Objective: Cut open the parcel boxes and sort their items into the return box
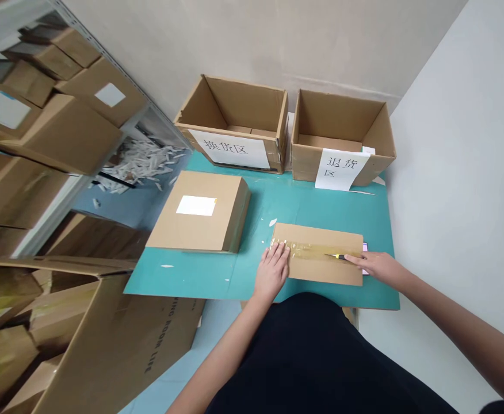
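Observation:
In front of me a cardboard box (323, 271) lies on the teal tabletop, with a strip of clear yellowish packing tape (308, 250) along its top. My left hand (273, 269) rests flat on the box's left end, fingers stretched out over the tape's end. Over the right end, my right hand (375, 267) is closed round a small yellow and black utility knife (340, 257). Its thin blade points left along the tape; whether the tip touches it I cannot tell. Part of a phone-like thing (365, 247) shows beyond the box's right edge, mostly hidden.
A larger closed box (200, 230) with a white label sits at the table's left. Two open-topped boxes (230, 123) with paper signs stand at the back. Shelves of boxes (68, 129) and a big carton (126, 339) full of packages are on the left. A wall (459, 172) bounds the right.

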`<act>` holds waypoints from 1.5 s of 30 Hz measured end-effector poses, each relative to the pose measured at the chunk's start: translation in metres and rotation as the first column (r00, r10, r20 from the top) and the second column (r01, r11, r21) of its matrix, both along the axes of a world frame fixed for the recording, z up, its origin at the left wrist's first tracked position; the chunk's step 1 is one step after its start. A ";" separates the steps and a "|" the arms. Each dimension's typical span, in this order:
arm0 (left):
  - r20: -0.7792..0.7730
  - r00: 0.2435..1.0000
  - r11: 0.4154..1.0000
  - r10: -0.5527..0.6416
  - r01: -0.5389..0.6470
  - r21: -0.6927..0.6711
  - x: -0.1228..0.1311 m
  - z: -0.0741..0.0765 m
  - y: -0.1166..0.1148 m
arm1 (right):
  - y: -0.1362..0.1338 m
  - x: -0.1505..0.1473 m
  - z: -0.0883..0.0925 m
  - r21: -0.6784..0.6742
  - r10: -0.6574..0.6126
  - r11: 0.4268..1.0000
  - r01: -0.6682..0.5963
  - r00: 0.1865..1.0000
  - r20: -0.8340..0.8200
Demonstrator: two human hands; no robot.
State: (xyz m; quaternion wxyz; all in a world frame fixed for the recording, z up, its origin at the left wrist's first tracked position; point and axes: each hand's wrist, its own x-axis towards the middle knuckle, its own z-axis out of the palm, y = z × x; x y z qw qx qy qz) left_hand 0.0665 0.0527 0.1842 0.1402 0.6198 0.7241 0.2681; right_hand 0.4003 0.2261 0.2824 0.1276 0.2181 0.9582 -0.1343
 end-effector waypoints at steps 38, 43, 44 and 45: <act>-0.057 0.998 0.999 -0.022 0.024 0.045 -0.007 -0.004 -0.002 | -0.003 0.087 0.017 0.159 -0.071 0.986 0.048 0.988 0.139; -0.112 0.993 0.998 -0.036 0.041 0.046 -0.007 -0.004 -0.003 | -0.005 0.089 0.020 0.160 -0.086 0.985 0.063 0.986 0.142; -0.124 0.991 0.998 -0.039 0.045 0.049 -0.007 -0.005 -0.003 | -0.005 0.090 0.020 0.160 -0.089 0.985 0.065 0.986 0.144; -0.137 0.990 0.997 -0.042 0.050 0.053 -0.007 -0.005 -0.003 | -0.006 0.090 0.021 0.161 -0.091 0.985 0.067 0.985 0.148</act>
